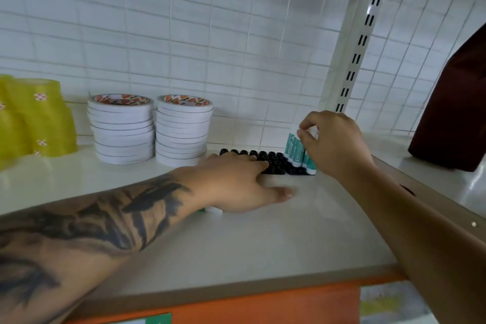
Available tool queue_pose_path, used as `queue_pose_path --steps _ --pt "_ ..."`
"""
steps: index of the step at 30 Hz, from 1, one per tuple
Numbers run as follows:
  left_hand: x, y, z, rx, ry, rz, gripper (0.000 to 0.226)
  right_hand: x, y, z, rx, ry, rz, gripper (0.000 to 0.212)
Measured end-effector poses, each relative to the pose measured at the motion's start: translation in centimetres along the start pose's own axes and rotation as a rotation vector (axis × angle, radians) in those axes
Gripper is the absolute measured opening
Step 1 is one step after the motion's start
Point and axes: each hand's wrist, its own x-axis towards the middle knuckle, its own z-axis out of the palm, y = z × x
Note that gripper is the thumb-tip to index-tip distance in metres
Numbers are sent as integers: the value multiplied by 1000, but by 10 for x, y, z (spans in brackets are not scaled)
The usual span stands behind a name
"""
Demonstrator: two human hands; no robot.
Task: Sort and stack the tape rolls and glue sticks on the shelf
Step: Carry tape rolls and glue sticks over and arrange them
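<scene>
Two stacks of white tape rolls [121, 129] [182, 130] stand at the back of the white shelf [263, 239]. To their right lies a block of black-capped glue sticks [273, 159]; teal-and-white glue sticks [294, 151] stand upright at its right end. My right hand [331, 142] pinches the white top of one upright teal glue stick. My left hand [244, 181] lies flat, fingers straight against the black caps, thumb on the shelf. A small white and green item [213, 210] peeks from under my left wrist.
Yellow tape rolls [34, 118] stand at the far left. A slotted white upright post [357, 42] rises behind the glue sticks, with a wire grid back wall. A dark maroon object [455, 102] hangs on the right. The shelf's front edge is orange [236, 305].
</scene>
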Motion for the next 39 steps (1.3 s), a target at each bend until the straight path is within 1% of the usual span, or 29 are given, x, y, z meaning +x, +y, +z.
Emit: queue_pose_path --steps 1,2,3,5,6,8,10,11,12,13,15,17,18,20,22,24,26,28,30,33,36,38,39 --pt "0 0 0 -8 17 -2 64 0 0 0 -13 -7 14 17" --pt "1 1 1 -19 27 -2 57 0 -1 0 -22 -22 33 17" --pt "1 1 3 -31 30 -5 58 0 -1 -1 -25 -37 51 17" --pt "0 1 4 -56 54 -7 75 0 -2 -3 -28 -59 75 16" --pt "-1 2 2 -78 94 5 78 0 -3 -4 -39 -69 78 16" --pt "-7 4 -9 -181 177 42 78 -1 -4 -4 -86 -87 64 21" --pt "-18 0 -29 -337 243 42 79 -3 -4 -4 -126 -101 51 30" --pt "-24 -6 -41 -395 260 45 75 -4 -4 -5 -121 -108 52 35" --pt "-30 -13 -54 -417 244 62 68 -5 -4 -6 -105 -117 49 40" --pt "-38 -23 -65 -390 182 71 61 -7 -6 -7 -86 -117 33 45" --pt "-53 -41 -78 -275 -38 25 45 -11 -14 -10 -48 -78 -48 50" --pt "-60 -54 -78 -200 -237 -29 38 -15 -25 -14 53 -34 -142 41" --pt "-60 -57 -75 -200 -304 -32 36 -18 -31 -16 118 -43 -182 33" --pt "-59 -59 -69 -223 -389 0 31 -25 -41 -16 207 -120 -235 21" --pt "-56 -57 -65 -190 -407 19 25 -30 -47 -15 251 -235 -265 16" --pt "-52 -53 -61 -177 -376 28 20 -33 -50 -15 354 -343 -271 19" --pt "-48 -53 -56 -217 -282 37 17 -35 -53 -15 480 -415 -255 21" --pt "-45 -56 -54 -323 -152 35 16 -36 -55 -13 571 -433 -249 21" --pt "-42 -59 -51 -484 -49 19 16 -35 -57 -12 634 -431 -248 15" --pt "-38 -57 -45 -669 24 40 16 -33 -55 -11 693 -388 -234 14" --pt "-34 -49 -36 -787 105 67 16 -29 -52 -14 786 -328 -183 14" --pt "-27 -42 -29 -811 189 80 19 -24 -48 -17 841 -232 -141 12" --pt "-24 -38 -25 -784 225 84 26 -20 -44 -18 857 -150 -113 11"
